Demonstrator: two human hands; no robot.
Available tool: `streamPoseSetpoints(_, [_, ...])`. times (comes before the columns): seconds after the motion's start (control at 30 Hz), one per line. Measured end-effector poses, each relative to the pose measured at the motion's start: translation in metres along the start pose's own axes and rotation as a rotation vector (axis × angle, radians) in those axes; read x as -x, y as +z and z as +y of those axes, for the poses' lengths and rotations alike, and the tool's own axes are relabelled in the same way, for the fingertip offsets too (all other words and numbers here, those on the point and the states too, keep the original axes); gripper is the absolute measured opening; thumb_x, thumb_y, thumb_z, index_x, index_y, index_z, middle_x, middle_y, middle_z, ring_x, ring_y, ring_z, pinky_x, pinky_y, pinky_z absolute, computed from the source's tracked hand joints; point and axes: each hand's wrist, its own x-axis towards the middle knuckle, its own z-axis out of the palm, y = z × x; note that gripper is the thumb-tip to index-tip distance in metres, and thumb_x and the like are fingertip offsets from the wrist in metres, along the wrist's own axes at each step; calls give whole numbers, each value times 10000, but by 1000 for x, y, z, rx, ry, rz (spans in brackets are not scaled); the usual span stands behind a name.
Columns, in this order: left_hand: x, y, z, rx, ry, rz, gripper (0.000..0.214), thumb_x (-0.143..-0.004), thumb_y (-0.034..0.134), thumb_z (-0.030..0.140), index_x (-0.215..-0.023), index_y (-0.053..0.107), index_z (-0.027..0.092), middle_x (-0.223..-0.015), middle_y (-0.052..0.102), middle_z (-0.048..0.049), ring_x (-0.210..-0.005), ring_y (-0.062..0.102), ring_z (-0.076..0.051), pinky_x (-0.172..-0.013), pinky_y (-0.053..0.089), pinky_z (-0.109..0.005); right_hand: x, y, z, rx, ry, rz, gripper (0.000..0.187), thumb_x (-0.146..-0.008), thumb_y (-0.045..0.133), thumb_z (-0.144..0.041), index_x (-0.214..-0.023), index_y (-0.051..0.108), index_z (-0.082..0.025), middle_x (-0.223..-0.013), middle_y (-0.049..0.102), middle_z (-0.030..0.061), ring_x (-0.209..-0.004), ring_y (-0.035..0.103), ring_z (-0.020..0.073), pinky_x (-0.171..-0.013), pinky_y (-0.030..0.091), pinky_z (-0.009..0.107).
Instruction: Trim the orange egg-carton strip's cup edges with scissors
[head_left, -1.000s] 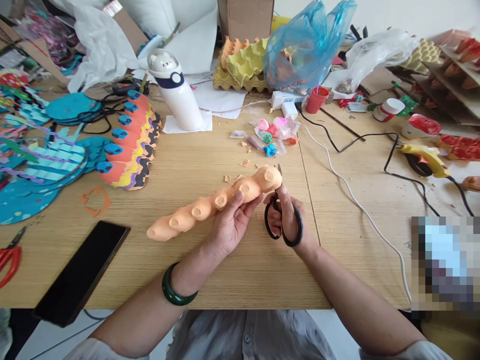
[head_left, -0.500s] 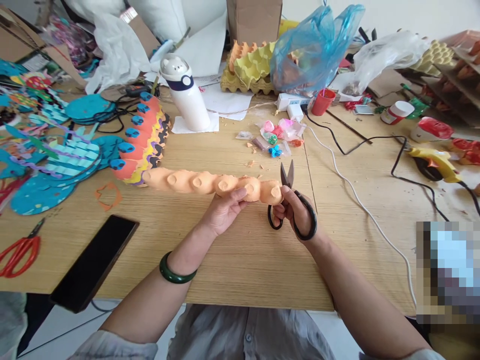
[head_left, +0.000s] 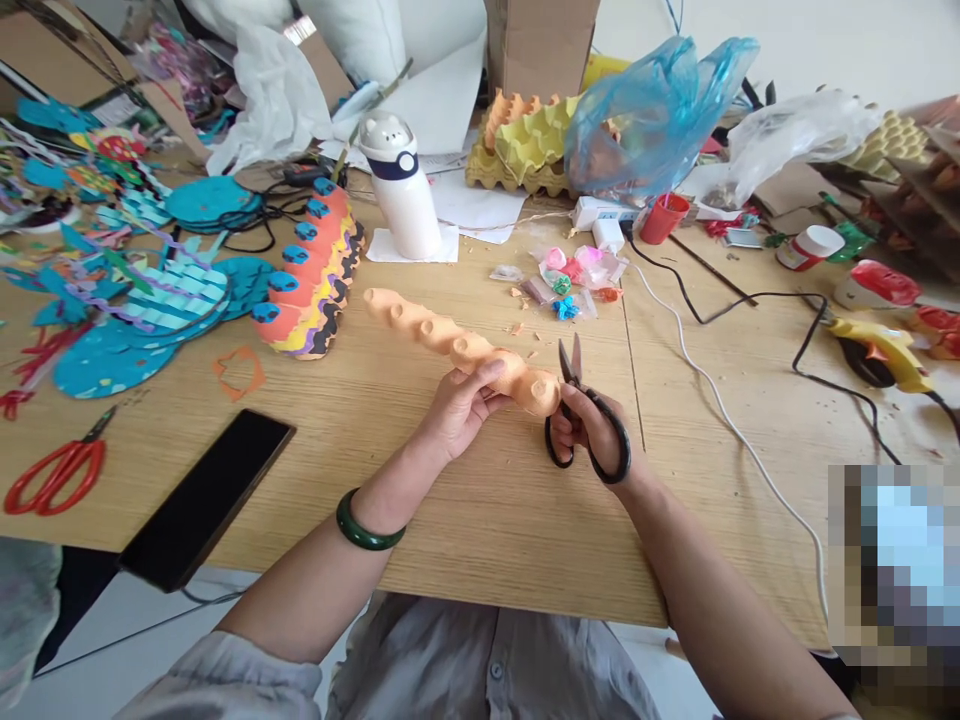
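At the left edge of the wooden table [head_left: 465, 545], red-handled scissors [head_left: 52, 478] lie flat. Just right of them a glossy black phone [head_left: 206, 500] rests slantwise near the front edge. Behind these spreads a heap of teal paper cut-outs [head_left: 142, 320], then a fanned stack of scalloped card [head_left: 311, 270] in orange, yellow and black with blue dots. A smooth white bottle [head_left: 405, 195] (its lid shaped like a little bear) stands upright further back.

In the middle, a long orange egg-carton strip [head_left: 442, 335], matte and pulpy with a row of rounded bumps, runs slantwise from far left to near right above the tabletop. The left hand [head_left: 457, 410], a green bangle [head_left: 367, 525] on its wrist, curls fingers and thumb round the strip near its closer end. Just right, the right hand [head_left: 596, 435] has thumb and fingers closed through the loops of black scissors [head_left: 568, 372], whose blades are slightly parted, pointing away, just beside the strip's end. Farther right lie a white cable [head_left: 712, 390] and a yellow glue gun [head_left: 877, 340].
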Motion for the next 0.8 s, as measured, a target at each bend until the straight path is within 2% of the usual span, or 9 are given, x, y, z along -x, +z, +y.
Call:
streamPoseSetpoints(0.1, [-1, 0, 3, 6, 15, 14, 388, -647, 877, 335, -943, 709, 148, -940, 748, -27, -874, 697, -161, -727, 559, -260, 2, -12, -13, 190, 22, 166, 459, -782, 726, -628, -919, 536, -233, -559, 449, -84, -449, 427, 126, -368, 368, 259])
streamPoseSetpoints(0.17, [-2, 0, 5, 22, 31, 21, 339, -669, 848, 331, -921, 699, 158, -902, 734, -8, -833, 680, -138, -706, 541, -239, 3, -22, -22, 429, 18, 282, 439, -820, 683, -626, -970, 552, -235, -587, 502, -63, -455, 437, 135, -395, 354, 269])
streamPoseSetpoints(0.23, [-3, -1, 8, 47, 55, 32, 284, -682, 822, 312, -890, 685, 174, -856, 716, 16, -792, 663, -117, -696, 526, -222, 4, -29, -29, 865, 48, 393, 384, -854, 673, -587, -967, 602, -227, -675, 624, 3, -546, 546, 174, -483, 378, 289])
streamPoseSetpoints(0.3, [-5, -1, 11, 75, 75, 45, 250, -685, 804, 289, -867, 670, 183, -821, 698, 29, -771, 652, -108, -699, 522, -215, 5, -32, -32, 1262, 112, 431, 319, -904, 654, -500, -1045, 641, -215, -842, 733, 78, -753, 673, 251, -593, 404, 315])
streamPoseSetpoints(0.37, [-5, -1, 14, 100, 73, 52, 236, -685, 793, 280, -853, 663, 177, -805, 685, 25, -768, 647, -110, -708, 532, -220, 6, -31, -33, 1508, 171, 369, 281, -951, 607, -383, -1161, 646, -201, -990, 773, 122, -934, 713, 300, -664, 405, 331])
streamPoseSetpoints(0.43, [-6, -1, 16, 121, 63, 55, 232, -686, 793, 275, -845, 661, 171, -796, 675, 20, -759, 640, -110, -700, 538, -223, 8, -28, -31, 1621, 199, 287, 300, -968, 564, -301, -1237, 633, -189, -1065, 779, 131, -1010, 720, 305, -690, 401, 332])
streamPoseSetpoints(0.6, [-6, -1, 17, 130, 84, 58, 267, -687, 824, 324, -830, 654, 177, -760, 653, 26, -709, 620, -106, -655, 535, -220, 19, -18, -34, 1780, 164, 201, 348, -990, 548, -351, -1285, 635, -190, -1189, 754, 119, -1097, 708, 305, -716, 412, 333])
streamPoseSetpoints(0.7, [-7, -2, 17, 136, 97, 71, 303, -666, 847, 341, -827, 650, 177, -750, 648, 31, -707, 616, -104, -649, 531, -212, 28, -13, -45, 1881, 191, 101, 372, -995, 550, -399, -1305, 658, -223, -1191, 748, 119, -1069, 719, 313, -715, 422, 343])
streamPoseSetpoints(0.8, [-8, -3, 15, 138, 89, 78, 313, -666, 848, 348, -828, 640, 181, -743, 637, 34, -707, 607, -107, -649, 521, -217, 23, -14, -59, 1910, 192, 58, 307, -1008, 525, -399, -1146, 743, -233, -1070, 779, 114, -967, 739, 311, -694, 426, 356])
